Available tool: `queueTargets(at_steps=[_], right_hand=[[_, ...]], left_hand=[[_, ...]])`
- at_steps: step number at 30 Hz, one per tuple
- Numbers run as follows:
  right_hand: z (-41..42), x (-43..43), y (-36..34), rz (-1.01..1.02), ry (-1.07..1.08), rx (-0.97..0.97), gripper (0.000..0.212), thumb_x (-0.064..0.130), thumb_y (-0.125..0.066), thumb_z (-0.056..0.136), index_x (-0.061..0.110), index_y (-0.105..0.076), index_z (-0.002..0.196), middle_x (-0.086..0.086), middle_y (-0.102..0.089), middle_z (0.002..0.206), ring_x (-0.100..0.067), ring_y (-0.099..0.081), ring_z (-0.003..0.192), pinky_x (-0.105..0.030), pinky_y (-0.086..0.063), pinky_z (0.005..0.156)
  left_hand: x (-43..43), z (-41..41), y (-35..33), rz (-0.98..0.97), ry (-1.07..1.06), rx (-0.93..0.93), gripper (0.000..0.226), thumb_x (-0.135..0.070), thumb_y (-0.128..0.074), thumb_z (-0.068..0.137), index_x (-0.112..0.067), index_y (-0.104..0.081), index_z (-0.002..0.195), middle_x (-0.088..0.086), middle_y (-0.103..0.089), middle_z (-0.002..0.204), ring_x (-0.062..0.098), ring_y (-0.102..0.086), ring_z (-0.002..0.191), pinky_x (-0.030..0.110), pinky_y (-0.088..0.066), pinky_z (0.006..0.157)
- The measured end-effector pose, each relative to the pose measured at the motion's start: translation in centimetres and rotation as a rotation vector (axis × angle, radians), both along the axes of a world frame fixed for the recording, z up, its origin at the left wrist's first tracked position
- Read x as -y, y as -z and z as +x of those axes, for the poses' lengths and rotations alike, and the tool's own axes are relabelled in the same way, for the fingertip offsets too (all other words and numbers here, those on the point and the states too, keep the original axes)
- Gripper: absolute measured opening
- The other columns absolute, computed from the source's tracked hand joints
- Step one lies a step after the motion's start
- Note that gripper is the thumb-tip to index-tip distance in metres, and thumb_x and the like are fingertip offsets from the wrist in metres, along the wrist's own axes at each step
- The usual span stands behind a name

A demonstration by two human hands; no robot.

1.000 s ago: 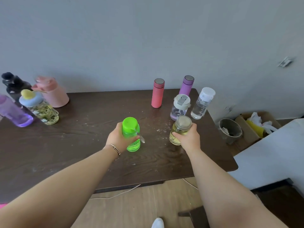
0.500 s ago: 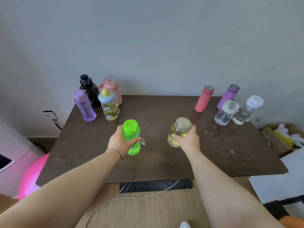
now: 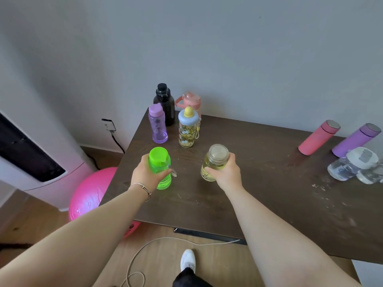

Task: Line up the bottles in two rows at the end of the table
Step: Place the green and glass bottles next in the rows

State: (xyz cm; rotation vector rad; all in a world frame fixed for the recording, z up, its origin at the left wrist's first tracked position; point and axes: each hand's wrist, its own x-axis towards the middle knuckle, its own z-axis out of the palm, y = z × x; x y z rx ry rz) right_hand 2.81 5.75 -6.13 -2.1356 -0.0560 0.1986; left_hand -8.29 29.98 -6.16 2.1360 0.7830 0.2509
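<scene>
My left hand (image 3: 145,175) grips a bright green bottle (image 3: 160,166) near the left end of the dark wooden table (image 3: 269,195). My right hand (image 3: 226,174) holds a clear yellowish bottle (image 3: 214,161) with a pale lid. Both bottles are upright, just in front of a group at the table's left end: a purple bottle (image 3: 157,123), a black bottle (image 3: 164,104), a pink jug (image 3: 189,102) and a patterned bottle with a blue cap (image 3: 187,127). At the right stand a coral flask (image 3: 318,137), a purple flask (image 3: 356,139) and two clear bottles (image 3: 352,166).
A grey wall runs behind the table. A pink exercise ball (image 3: 93,195) lies on the wooden floor left of the table, beside a white appliance (image 3: 31,158). A cord (image 3: 157,243) trails on the floor near my white shoe (image 3: 188,259).
Both hands have carried the green and yellowish bottles from the table's right side to its left end; my view has turned left with them.
</scene>
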Motion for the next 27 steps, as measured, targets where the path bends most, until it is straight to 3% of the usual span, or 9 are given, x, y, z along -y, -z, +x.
queueTargets(at_steps=[7,12,27], right_hand=[[3.1,-6.0,1.4,0.011,-0.066,0.001,0.080,0.040,-0.089,0.063,0.032,-0.039,0.125,0.013,-0.057,0.109,-0.011,-0.054,0.096,-0.026,-0.042,0.079],[4.2,-8.7,2.2,0.018,-0.078,-0.013,0.078,0.040,-0.089,0.063,0.036,-0.037,0.121,0.013,-0.057,0.108,-0.011,-0.055,0.096,-0.024,-0.042,0.077],[3.9,-13.2,5.0,-0.027,0.109,-0.045,0.081,0.039,-0.089,0.062,0.029,-0.040,0.126,0.008,-0.060,0.114,-0.014,-0.056,0.100,-0.028,-0.046,0.081]], left_hand=[[-4.3,2.6,0.4,0.008,-0.045,0.008,0.080,-0.055,-0.083,0.058,-0.025,-0.046,0.121,-0.006,-0.058,0.096,0.025,-0.061,0.095,0.028,-0.040,0.072],[-6.6,4.0,0.6,0.055,-0.035,0.012,0.080,-0.052,-0.084,0.059,-0.022,-0.046,0.123,0.001,-0.063,0.107,0.027,-0.060,0.099,0.028,-0.041,0.075],[-11.3,9.3,2.2,-0.023,0.164,-0.016,0.079,-0.055,-0.082,0.059,-0.027,-0.045,0.122,-0.008,-0.059,0.100,0.022,-0.059,0.093,0.027,-0.040,0.074]])
